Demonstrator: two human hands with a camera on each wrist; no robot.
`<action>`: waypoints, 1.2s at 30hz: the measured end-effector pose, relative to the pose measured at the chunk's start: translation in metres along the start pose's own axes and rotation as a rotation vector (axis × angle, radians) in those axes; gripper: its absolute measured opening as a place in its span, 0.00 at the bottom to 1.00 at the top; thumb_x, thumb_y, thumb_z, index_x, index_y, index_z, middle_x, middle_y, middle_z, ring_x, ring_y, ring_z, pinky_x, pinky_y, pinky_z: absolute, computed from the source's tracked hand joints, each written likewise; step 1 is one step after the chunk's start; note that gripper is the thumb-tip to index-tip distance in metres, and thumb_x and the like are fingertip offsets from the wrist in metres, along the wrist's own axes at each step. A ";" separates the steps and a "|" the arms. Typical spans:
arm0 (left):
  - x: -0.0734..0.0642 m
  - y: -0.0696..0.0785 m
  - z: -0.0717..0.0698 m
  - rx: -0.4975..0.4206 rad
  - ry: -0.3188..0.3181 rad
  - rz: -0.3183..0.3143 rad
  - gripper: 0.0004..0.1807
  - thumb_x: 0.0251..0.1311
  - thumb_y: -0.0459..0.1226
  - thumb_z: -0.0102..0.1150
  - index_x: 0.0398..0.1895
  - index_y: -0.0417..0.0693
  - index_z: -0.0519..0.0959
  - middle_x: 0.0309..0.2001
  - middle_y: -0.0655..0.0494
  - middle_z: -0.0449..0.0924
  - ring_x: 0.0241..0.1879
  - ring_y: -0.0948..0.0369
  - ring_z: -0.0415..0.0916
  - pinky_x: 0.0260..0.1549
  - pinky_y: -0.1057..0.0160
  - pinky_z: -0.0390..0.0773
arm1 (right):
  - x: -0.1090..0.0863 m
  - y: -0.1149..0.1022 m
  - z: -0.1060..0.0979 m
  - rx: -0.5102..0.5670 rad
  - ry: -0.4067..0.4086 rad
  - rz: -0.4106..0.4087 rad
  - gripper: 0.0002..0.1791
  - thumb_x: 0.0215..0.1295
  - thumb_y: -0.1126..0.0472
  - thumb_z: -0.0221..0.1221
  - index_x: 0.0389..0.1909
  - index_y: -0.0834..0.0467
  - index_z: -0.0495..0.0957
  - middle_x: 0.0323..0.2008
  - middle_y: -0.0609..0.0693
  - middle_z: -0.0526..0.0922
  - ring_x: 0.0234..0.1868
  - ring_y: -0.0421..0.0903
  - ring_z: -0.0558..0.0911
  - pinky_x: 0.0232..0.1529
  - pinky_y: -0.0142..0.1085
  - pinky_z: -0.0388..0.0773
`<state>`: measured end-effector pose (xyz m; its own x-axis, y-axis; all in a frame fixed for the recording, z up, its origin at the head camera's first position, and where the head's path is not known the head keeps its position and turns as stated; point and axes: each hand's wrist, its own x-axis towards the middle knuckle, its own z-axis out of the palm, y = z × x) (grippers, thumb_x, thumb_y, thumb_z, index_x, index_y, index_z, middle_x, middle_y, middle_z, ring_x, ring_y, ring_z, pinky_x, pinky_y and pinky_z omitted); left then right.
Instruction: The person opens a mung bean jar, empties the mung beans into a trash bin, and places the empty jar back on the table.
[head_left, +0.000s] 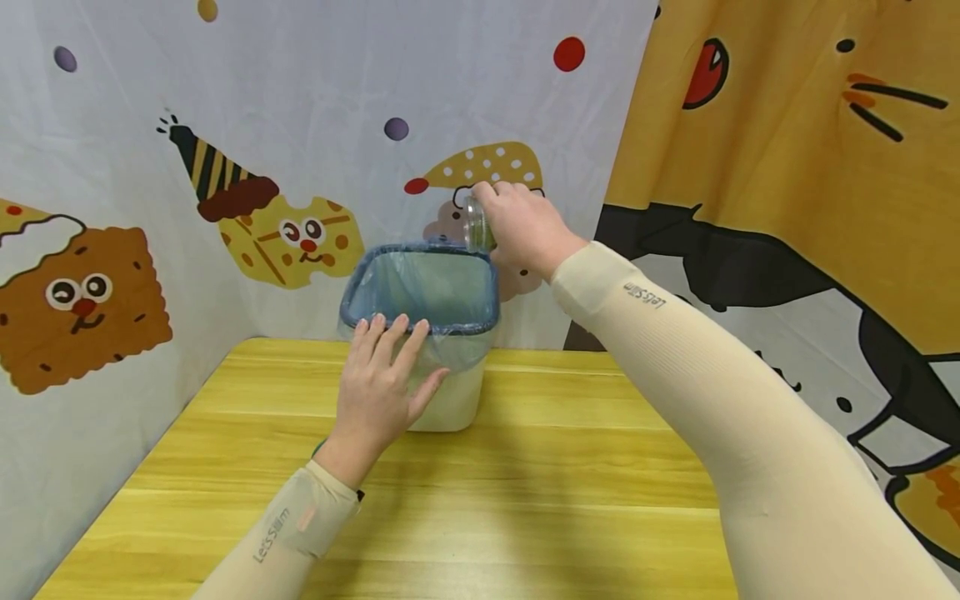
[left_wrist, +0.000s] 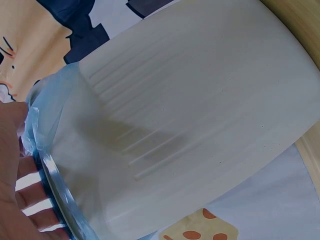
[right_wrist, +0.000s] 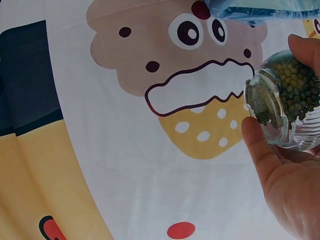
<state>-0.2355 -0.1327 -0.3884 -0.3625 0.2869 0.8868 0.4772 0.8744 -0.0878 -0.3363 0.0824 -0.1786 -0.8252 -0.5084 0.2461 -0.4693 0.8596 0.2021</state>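
My right hand [head_left: 528, 227] grips a small clear glass jar [head_left: 477, 225] at the far right corner of a bin. In the right wrist view the jar [right_wrist: 287, 100] lies tipped on its side, with small round green beans [right_wrist: 295, 82] inside. The white bin [head_left: 447, 400] has a blue rim [head_left: 420, 247] and a thin bluish plastic liner [head_left: 457, 346] folded over it. With straight, spread fingers, my left hand [head_left: 378, 392] rests at the bin's near rim. The left wrist view shows the bin's pale ribbed wall [left_wrist: 175, 110] beside those fingers [left_wrist: 32, 195].
The bin stands on a yellow wood-grain table [head_left: 540, 467], near its back edge. Behind hangs a white cloth [head_left: 300, 83] printed with cartoon foods, and an orange cartoon curtain [head_left: 780, 150] is at the right.
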 end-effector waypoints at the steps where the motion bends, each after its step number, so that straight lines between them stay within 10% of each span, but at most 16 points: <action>1: 0.000 0.000 0.000 -0.001 -0.002 0.001 0.36 0.67 0.59 0.66 0.67 0.43 0.81 0.61 0.36 0.83 0.63 0.32 0.79 0.69 0.34 0.75 | 0.000 0.000 0.000 -0.002 0.000 -0.001 0.47 0.66 0.56 0.74 0.80 0.60 0.59 0.73 0.64 0.72 0.71 0.62 0.75 0.68 0.54 0.79; 36: -0.001 0.001 0.000 0.006 0.002 0.010 0.37 0.59 0.51 0.77 0.68 0.43 0.81 0.61 0.35 0.83 0.63 0.32 0.79 0.68 0.32 0.75 | 0.000 -0.001 0.000 -0.022 0.003 -0.003 0.47 0.65 0.59 0.74 0.79 0.59 0.60 0.72 0.63 0.74 0.69 0.61 0.76 0.66 0.54 0.81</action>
<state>-0.2349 -0.1321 -0.3890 -0.3566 0.2949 0.8865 0.4755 0.8741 -0.0994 -0.3360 0.0813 -0.1786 -0.8229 -0.5108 0.2487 -0.4643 0.8569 0.2239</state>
